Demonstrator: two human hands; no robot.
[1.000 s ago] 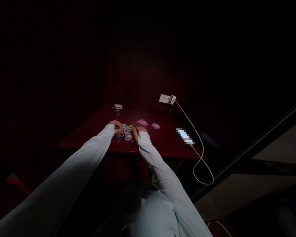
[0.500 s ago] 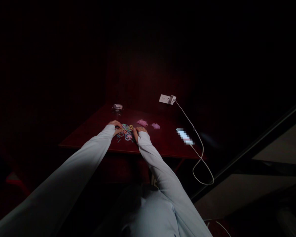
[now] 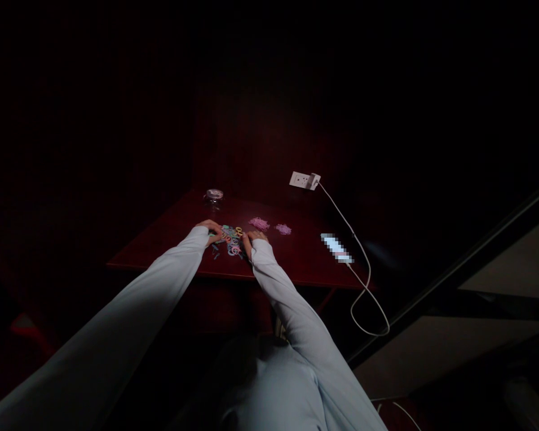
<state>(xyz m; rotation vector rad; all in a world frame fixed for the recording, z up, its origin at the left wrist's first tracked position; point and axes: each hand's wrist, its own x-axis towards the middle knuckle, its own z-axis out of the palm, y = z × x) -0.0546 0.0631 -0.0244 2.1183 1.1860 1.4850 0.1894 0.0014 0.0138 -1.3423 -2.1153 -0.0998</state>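
Note:
A loose heap of many-coloured small bands that look like hair ties [image 3: 233,242] lies near the front of a dark red table [image 3: 161,248]. My left hand [image 3: 212,228] is at the heap's left edge, fingers bent together with the thumb over the bands. What it grips, if anything, is too small to make out. On the heap's right side rests my right hand [image 3: 254,237], its thumb side touching the bands and its fingers stretched out low over the table. Behind it are a pink pile of bands [image 3: 259,224] and a smaller lilac pile [image 3: 283,229].
A clear jar with a pale lid [image 3: 214,196] stands at the back left. At the right lies a phone-like device [image 3: 336,248], blurred out, with a white cable [image 3: 369,263] looping off the table edge. The cable runs to a wall socket [image 3: 302,180].
Some bands beside my left hand have shifted slightly, a peach-coloured one toward the middle of the heap. Both hands stay almost in place; the pink and lilac piles look the same.

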